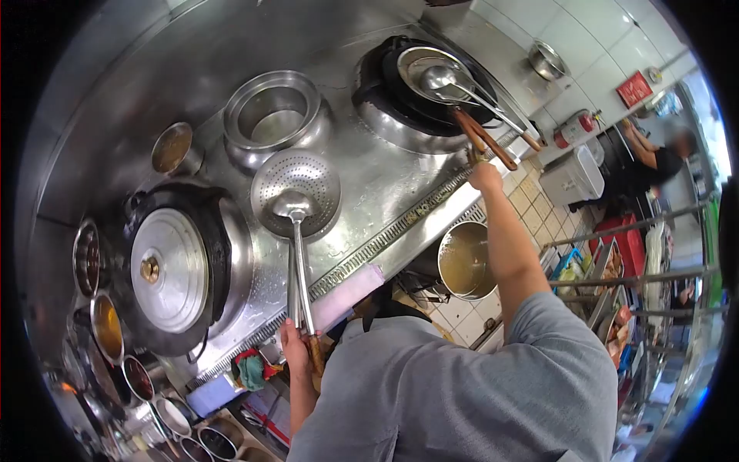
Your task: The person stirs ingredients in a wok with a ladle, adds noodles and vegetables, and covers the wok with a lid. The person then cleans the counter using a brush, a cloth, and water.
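Near the counter's front edge, my left hand (295, 346) is closed on the handles of a steel ladle (294, 205) and a perforated strainer (326, 187). The ladle's bowl rests over the strainer, beside a steel pot (271, 115). On the right, my right hand (485, 175) is stretched out to the wok station and closed near the end of the wooden handles. What exactly its fingers hold is too small to tell. Another ladle (439, 79) and a round strainer (413, 61) lie over the black wok (394, 86) there.
A lidded wok (171, 266) stands at the left, near a small pot (171, 150) and several sauce containers. Below my right arm is a pot of cloudy liquid (464, 258). A grey bin (571, 183), a metal rack (654, 277) and another person (654, 163) are at the right.
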{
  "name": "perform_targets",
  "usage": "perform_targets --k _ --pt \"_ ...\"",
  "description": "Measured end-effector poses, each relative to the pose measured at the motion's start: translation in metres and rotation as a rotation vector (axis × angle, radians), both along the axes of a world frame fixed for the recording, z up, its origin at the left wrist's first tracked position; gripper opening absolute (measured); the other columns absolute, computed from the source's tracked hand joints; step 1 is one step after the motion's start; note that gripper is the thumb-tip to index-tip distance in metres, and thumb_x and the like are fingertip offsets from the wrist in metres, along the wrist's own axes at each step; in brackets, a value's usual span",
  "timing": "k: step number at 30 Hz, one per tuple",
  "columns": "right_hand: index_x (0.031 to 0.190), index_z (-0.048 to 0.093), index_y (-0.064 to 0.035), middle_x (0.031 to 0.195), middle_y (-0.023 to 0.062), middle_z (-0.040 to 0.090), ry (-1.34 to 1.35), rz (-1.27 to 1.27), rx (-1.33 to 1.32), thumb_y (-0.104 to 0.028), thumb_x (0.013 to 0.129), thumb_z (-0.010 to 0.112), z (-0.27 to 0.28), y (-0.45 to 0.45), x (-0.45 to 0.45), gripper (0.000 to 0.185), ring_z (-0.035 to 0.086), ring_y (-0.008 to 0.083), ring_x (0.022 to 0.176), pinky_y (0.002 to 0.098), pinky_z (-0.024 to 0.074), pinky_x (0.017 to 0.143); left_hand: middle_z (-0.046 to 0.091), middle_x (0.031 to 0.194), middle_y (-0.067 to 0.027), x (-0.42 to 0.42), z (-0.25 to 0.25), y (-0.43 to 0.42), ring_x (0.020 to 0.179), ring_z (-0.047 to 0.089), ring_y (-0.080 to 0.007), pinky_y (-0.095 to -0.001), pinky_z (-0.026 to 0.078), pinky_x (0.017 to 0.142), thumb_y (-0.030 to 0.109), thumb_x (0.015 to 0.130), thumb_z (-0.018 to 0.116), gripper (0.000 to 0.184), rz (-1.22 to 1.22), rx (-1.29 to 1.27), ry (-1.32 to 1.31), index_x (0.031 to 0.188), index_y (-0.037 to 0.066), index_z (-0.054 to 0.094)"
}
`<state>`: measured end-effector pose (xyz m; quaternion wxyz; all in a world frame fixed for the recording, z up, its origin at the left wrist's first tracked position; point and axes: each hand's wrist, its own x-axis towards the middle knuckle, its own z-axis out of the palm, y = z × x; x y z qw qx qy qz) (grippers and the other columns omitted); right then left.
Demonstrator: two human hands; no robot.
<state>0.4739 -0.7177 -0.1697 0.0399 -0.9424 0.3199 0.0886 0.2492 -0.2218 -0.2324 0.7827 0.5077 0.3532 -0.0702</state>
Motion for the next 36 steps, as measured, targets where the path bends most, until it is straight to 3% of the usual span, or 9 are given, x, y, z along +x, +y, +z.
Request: perform_targets --k 5,6,9,10,19,23,31,33,36 --pt "0.107 0.062 0.0 0.109 0.0205 0.061 0.199 -0.003 -0.033 -0.015 0.076 0.049 -0.035 -0.046 0.041 0.036 0.058 0.03 0.106 0.038 0.047 0.088 0.057 0.073 -0.0047 -0.003 -0.001 0.003 0.049 0.051 -0.0123 -0.0273 0.049 0.049 0.034 0.095 0.045 0.032 -0.029 0.037 0.061 0.1 0.004 0.052" --pt "0.087 0.068 -0.0013 0.081 0.018 0.067 0.192 0.161 -0.117 -0.017 0.076 0.051 -0.058 -0.069 0.052 0.025 0.067 0.029 0.074 0.037 0.0526 0.068 0.057 0.072 -0.0046 -0.004 -0.008 0.005 0.049 0.051 -0.0121 -0.0275 0.049 0.05 0.034 0.095 0.045 0.031 -0.033 0.037 0.067 0.1 0.004 0.052" --pt "0.069 0.067 -0.0008 0.063 0.0167 0.064 0.642 0.693 -0.165 -0.018 0.07 0.056 -0.076 -0.096 0.069 0.02 0.065 0.0252 0.058 0.037 0.0513 0.055 0.044 0.064 -0.0001 0.0 0.0 -0.002 0.051 0.05 -0.0127 -0.0275 0.047 0.05 0.041 0.093 0.045 0.035 -0.028 0.079 0.039 0.084 0.008 0.05" --pt "0.064 0.064 0.0003 0.057 0.0145 0.06 0.224 0.064 0.173 -0.017 0.065 0.057 0.0 -0.016 0.037 0.019 0.061 0.0222 0.05 0.0357 0.0473 0.043 0.059 0.074 -0.0058 -0.001 0.002 -0.002 0.055 0.056 -0.0145 -0.028 0.049 0.053 0.034 0.095 0.045 0.032 0.029 -0.013 0.018 0.098 0.003 0.053" --pt "0.088 0.061 -0.0057 0.06 0.0055 0.054 0.354 -0.041 0.731 -0.017 0.072 0.063 0.056 -0.025 0.043 0.02 0.047 0.0125 0.039 0.025 0.0372 0.033 0.059 0.087 -0.0082 -0.01 -0.013 0.001 0.066 0.062 -0.0177 -0.0274 0.05 0.055 0.039 0.094 0.046 0.039 -0.069 -0.054 -0.019 0.111 0.003 0.047" --pt "0.064 0.059 0.0018 0.053 0.0097 0.054 0.576 0.553 0.105 -0.02 0.07 0.064 0.023 -0.021 0.045 0.023 0.051 0.0174 0.039 0.03 0.038 0.034 0.056 0.099 -0.0109 -0.019 -0.022 0.003 0.074 0.063 -0.0197 -0.0271 0.049 0.059 0.033 0.093 0.049 0.055 -0.073 -0.043 -0.059 0.134 0.003 0.027" --pt "0.082 0.065 -0.0051 0.066 0.0074 0.057 0.263 0.128 0.583 -0.018 0.07 0.064 0.068 0.014 0.025 0.018 0.057 0.021 0.05 0.0283 0.0459 0.042 0.064 0.079 -0.0213 -0.036 0.014 0.003 0.077 0.065 -0.0301 -0.0334 0.049 0.065 0.012 0.081 0.063 0.029 -0.406 0.921 -0.071 0.105 0.001 0.05" --pt "0.082 0.066 -0.0025 0.071 0.0114 0.063 0.291 1.678 -0.27 -0.024 0.075 0.056 0.006 -0.066 0.081 0.025 0.062 0.0225 0.059 0.0319 0.0496 0.047 0.065 0.084 -0.0184 -0.052 0.023 0.006 0.078 0.064 -0.0236 -0.0296 0.048 0.067 0.005 0.08 0.063 0.027 -0.441 0.882 -0.108 0.103 0.0 0.049" --pt "0.082 0.066 -0.0004 0.079 0.017 0.065 0.26 0.487 0.131 -0.02 0.067 0.057 0.011 0.01 0.053 0.027 0.064 0.0304 0.066 0.0353 0.0521 0.064 0.064 0.086 -0.0123 -0.062 0.049 0.005 0.077 0.061 -0.0149 -0.0256 0.045 0.069 -0.001 0.08 0.061 0.024 -0.406 0.762 -0.242 0.101 0.0 0.049"
